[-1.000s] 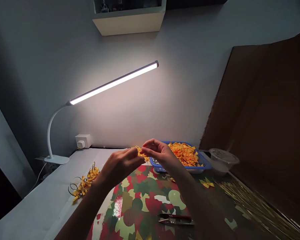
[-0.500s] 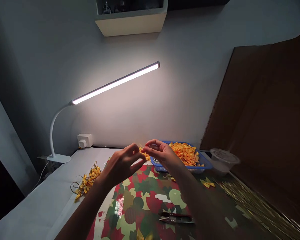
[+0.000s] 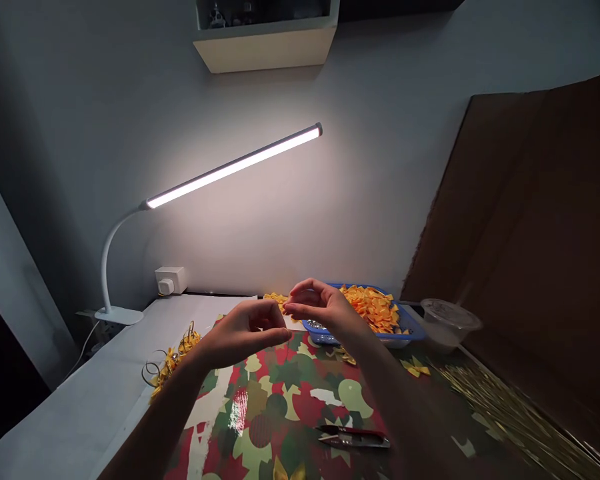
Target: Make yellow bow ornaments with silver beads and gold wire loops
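Observation:
My left hand (image 3: pixel 253 333) is raised over the middle of the table, its fingers curled and the thumb stretched along below them. Just right of it, my right hand (image 3: pixel 323 308) holds thumb and forefinger close together in a pinch. Whatever lies in either hand is too small or hidden to make out. Behind my right hand stands a blue basket (image 3: pixel 405 337) heaped with yellow-orange ribbon bows (image 3: pixel 373 308). Below the hands, thread snips (image 3: pixel 355 437) with red handles lie on the patterned sheet (image 3: pixel 280 400). A yellow bow (image 3: pixel 289 470) shows at the bottom edge.
On the left lie yellow bows with wire loops (image 3: pixel 167 370). A white lamp (image 3: pixel 235 167) reaches over the table. At right are a clear plastic tub (image 3: pixel 450 320), a single bow (image 3: pixel 415 367), a bundle of gold wires (image 3: pixel 510 413) and a tall cardboard sheet (image 3: pixel 525 233).
My left hand has turned and dropped slightly, its thumb now lying lower and straighter, a little apart from the right hand. My right hand has barely moved.

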`<act>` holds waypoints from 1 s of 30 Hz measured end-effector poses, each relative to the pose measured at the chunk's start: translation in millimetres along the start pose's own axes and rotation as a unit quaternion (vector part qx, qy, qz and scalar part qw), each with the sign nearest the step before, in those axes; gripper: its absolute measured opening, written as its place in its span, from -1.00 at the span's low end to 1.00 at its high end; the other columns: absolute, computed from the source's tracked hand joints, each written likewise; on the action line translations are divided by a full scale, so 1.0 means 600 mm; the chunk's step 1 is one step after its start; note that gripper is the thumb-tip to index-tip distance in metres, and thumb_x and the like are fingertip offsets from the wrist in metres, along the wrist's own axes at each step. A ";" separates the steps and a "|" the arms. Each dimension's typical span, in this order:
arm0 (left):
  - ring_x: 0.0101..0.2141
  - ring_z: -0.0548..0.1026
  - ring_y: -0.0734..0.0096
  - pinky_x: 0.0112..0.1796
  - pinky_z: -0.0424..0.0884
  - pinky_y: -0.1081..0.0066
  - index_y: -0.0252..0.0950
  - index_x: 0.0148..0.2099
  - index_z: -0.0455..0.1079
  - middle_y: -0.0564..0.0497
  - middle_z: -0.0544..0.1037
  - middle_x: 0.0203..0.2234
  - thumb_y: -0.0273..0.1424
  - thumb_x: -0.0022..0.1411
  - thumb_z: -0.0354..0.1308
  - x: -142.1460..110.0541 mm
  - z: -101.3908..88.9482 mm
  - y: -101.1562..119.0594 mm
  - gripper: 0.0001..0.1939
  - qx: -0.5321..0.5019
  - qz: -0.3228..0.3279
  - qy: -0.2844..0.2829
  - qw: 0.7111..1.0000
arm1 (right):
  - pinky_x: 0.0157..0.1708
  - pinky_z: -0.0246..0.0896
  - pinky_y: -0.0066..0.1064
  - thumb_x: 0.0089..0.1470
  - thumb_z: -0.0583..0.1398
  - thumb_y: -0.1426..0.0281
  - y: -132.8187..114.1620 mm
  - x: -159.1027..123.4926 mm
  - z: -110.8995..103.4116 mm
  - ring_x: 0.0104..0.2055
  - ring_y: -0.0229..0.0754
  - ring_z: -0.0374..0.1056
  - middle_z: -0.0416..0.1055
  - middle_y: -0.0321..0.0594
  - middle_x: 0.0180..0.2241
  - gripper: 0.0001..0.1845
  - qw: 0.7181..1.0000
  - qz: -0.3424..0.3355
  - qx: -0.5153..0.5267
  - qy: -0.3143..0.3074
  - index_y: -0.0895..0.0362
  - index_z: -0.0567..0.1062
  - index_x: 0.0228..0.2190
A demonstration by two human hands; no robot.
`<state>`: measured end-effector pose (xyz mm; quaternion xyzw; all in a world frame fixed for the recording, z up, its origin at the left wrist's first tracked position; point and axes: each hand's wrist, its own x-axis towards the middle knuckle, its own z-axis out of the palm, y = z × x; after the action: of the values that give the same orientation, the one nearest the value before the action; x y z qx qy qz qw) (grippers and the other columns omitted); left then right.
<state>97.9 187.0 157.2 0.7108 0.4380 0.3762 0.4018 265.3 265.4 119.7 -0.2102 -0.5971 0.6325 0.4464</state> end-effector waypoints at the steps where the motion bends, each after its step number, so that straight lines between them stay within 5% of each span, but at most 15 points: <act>1: -0.58 0.14 0.63 -0.58 0.07 0.57 -0.32 -0.46 0.27 0.18 0.24 -0.63 -0.31 0.02 0.27 0.001 -0.001 0.002 -0.76 -0.019 -0.014 0.006 1.000 | -0.27 0.37 -0.34 -0.35 0.48 0.27 0.000 -0.001 0.001 -0.41 -0.27 0.43 0.49 -0.36 -0.50 -0.61 1.000 -0.004 -0.002 -0.003 0.10 0.46 -0.47; 7: -0.63 0.15 0.62 -0.61 0.02 0.56 -0.30 -0.34 0.32 0.16 0.30 -0.64 -0.31 -0.04 0.25 0.009 -0.005 -0.002 -0.77 -0.138 -0.065 0.090 0.984 | -0.28 0.36 -0.39 -0.36 0.48 0.28 -0.002 -0.003 0.001 -0.39 -0.28 0.43 0.51 -0.33 -0.46 -0.64 0.999 -0.028 -0.024 -0.015 0.11 0.53 -0.46; 15: -0.29 0.48 0.43 -0.18 0.30 0.46 -0.24 -0.35 0.37 0.09 0.58 -0.45 -0.35 0.00 0.31 0.012 0.004 -0.009 -0.82 -0.194 0.054 0.255 0.946 | -0.25 0.41 -0.34 -0.24 0.43 0.26 -0.012 -0.012 0.013 -0.38 -0.25 0.46 0.53 -0.33 -0.46 -0.76 0.996 -0.068 -0.057 -0.022 0.07 0.56 -0.48; 30: -0.38 0.55 0.50 -0.26 0.43 0.55 -0.25 -0.34 0.49 0.07 0.65 -0.45 -0.38 0.00 0.32 0.013 0.009 -0.013 -0.87 -0.260 0.090 0.246 0.929 | -0.30 0.43 -0.33 -0.11 0.36 0.19 -0.012 -0.017 0.028 -0.36 -0.21 0.47 0.54 -0.26 -0.45 -0.76 0.984 -0.141 -0.111 -0.002 0.08 0.53 -0.46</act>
<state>102.6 195.0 149.7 0.5032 0.3440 0.6748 0.4160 259.2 246.9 127.1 -0.1706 -0.6880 0.4939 0.5036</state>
